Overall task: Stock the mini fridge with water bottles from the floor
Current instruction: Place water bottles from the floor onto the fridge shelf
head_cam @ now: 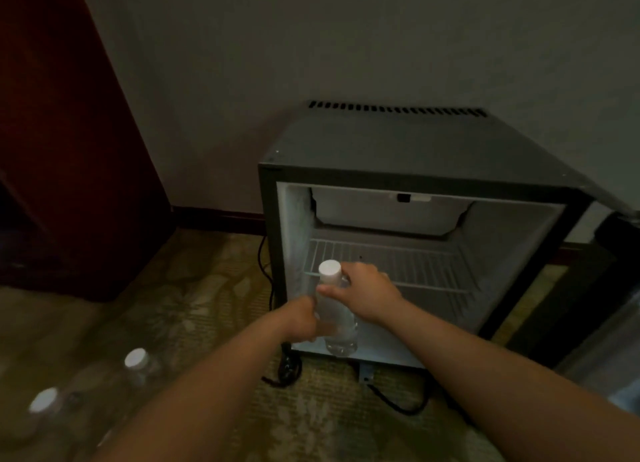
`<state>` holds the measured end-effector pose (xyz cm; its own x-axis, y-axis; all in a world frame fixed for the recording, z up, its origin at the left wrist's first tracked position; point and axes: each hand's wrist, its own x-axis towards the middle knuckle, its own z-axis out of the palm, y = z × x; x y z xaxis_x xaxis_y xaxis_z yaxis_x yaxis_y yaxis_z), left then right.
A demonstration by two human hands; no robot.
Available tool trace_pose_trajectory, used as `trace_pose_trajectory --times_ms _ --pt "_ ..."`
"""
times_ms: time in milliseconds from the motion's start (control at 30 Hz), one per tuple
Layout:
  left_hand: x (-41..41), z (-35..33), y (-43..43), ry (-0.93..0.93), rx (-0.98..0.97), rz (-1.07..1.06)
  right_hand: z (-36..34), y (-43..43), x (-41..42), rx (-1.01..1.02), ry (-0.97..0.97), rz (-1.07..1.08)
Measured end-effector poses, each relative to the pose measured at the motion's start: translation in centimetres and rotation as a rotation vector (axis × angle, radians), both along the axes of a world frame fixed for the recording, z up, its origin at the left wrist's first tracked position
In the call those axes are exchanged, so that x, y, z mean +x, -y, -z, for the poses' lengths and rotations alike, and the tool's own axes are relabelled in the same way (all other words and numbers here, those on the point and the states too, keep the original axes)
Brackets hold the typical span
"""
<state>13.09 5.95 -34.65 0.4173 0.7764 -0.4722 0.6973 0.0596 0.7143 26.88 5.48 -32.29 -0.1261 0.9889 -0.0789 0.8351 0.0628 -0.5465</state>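
Both hands (pixel 363 293) grip a water bottle (pixel 335 309) inside the mini fridge (pixel 433 156).

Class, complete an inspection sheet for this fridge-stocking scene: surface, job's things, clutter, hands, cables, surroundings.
Surface: patterned carpet.
Job's things: mini fridge open, wire shelf inside; held bottle upright at its lower front left; capped floor bottles on the carpet, left.
Clutter: nothing seen.
Hands: left hand and right hand both grip the held bottle.
Cables: black cable trails on the carpet beside and before the fridge.
Surroundings: plain wall; dark wooden furniture left.
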Motion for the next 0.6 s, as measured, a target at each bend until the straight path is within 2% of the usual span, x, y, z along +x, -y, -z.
trace_pose_trajectory --times_ms 167,300,400,600 --pt "-0.7 4.1 -1.7 -0.054 -0.104 0.014 5.0 -1.3 -0.2 -0.058 -0.022 -0.052" --pt "-0.9 7.3 -2.7 0.069 -0.117 -0.124 8.0 -2.6 -0.3 -0.137 -0.072 -0.063" --pt "-0.4 9.0 -3.0 0.146 -0.164 -0.228 10.2 -3.9 -0.4 -0.177 -0.19 0.024" --pt "0.5 11.6 -3.9 0.305 -0.197 -0.403 13.0 -7.2 -1.0 -0.217 -0.198 0.189"
